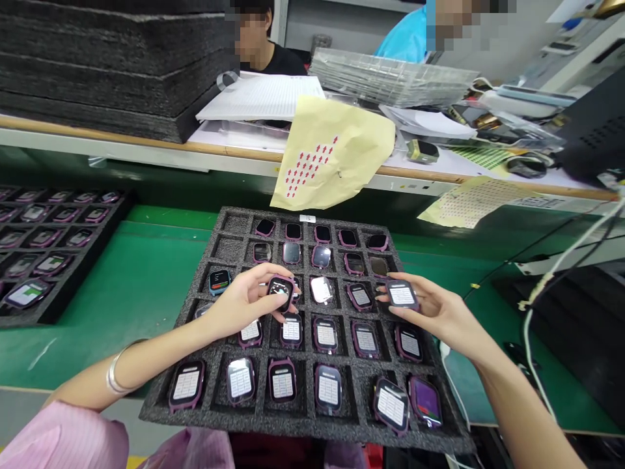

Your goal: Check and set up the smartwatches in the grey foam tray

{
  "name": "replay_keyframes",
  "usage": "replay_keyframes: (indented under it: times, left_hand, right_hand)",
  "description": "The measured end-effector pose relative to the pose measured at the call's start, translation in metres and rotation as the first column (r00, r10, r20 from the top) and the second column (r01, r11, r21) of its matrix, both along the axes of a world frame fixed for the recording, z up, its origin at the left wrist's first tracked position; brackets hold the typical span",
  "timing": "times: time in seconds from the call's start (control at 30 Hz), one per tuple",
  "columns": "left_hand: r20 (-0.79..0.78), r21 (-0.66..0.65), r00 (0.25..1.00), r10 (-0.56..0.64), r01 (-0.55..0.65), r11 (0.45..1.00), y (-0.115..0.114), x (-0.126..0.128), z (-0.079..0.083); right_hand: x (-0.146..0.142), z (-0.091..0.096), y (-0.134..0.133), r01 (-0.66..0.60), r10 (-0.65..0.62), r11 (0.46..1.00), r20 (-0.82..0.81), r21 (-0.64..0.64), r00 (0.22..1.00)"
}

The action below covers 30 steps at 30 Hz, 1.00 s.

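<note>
A black foam tray [297, 417] divided into square pockets lies before me, filled with purple-framed smartwatches without straps. My left hand [249, 296] grips a smartwatch [280, 293] with a lit dial, its thumb on the screen, above the tray's middle-left. At the right side my right hand [434, 303] pinches another smartwatch [402, 294] by its edges; this screen shows a white list. Many watches in the tray show the same white page, while those in the far rows [322, 233] have dark screens. A blue-framed watch [219, 281] sits left of my left hand.
Another foam tray [53, 316] with watches stands at the left. Stacked black foam [97, 71] rises on the shelf behind. A yellow sheet [336, 150] with red arrow stickers hangs over the shelf edge. White cables [530, 326] run down the right. Two people sit beyond.
</note>
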<state>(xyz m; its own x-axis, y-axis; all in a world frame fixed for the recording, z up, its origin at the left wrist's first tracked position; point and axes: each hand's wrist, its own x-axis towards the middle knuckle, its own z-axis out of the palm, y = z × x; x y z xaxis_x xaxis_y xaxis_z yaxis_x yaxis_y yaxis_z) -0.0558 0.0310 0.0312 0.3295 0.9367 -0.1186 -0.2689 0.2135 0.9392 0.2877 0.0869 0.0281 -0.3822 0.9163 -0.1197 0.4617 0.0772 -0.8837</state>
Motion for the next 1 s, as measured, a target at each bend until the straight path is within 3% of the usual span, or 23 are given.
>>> replay_keyframes:
  times: [0.07,0.17,0.23,0.33,0.4,0.5,0.7,0.83,1.0]
  left_hand:
    - [-0.007,-0.001,1.0,0.006,-0.006,1.0,-0.002,0.0,0.001]
    - [-0.039,0.003,0.999,0.009,-0.008,1.0,-0.005,-0.001,0.0]
    - [-0.064,0.007,0.998,0.008,-0.007,1.0,-0.006,-0.001,-0.001]
    - [-0.083,0.013,0.997,0.003,-0.002,1.0,-0.006,-0.002,-0.002]
    - [-0.09,0.013,0.996,-0.007,0.008,1.0,-0.006,-0.002,-0.004]
    - [-0.099,0.013,0.995,-0.018,0.019,1.0,-0.006,-0.003,-0.005]
    - [-0.123,0.012,0.992,-0.031,0.032,0.999,-0.006,-0.001,-0.006]
    - [-0.154,0.009,0.988,-0.021,0.023,1.0,-0.005,0.0,-0.006]
    - [-0.236,0.073,0.971,0.023,-0.006,0.997,-0.002,0.0,-0.012]
  right_hand:
    - [0.007,-0.012,0.003,0.006,-0.031,0.984,0.137,0.18,0.99]
    - [0.013,-0.02,0.003,-0.118,-0.066,0.899,0.399,0.421,0.915]
    - [0.015,-0.015,0.004,-0.223,-0.069,0.863,0.544,0.453,0.836]
    - [0.019,-0.001,0.01,-0.314,0.008,0.87,0.625,0.38,0.781]
    - [0.019,0.009,0.019,-0.289,0.037,0.896,0.591,0.339,0.806]
    - [0.011,0.015,0.038,-0.168,-0.051,0.925,0.55,0.341,0.834]
    - [-0.02,-0.012,0.066,0.019,-0.236,0.919,0.51,0.394,0.827]
    - [-0.025,-0.023,0.066,0.159,-0.323,0.902,0.383,0.401,0.866]
    - [-0.038,-0.001,0.044,0.186,-0.223,0.925,0.077,0.332,0.972]
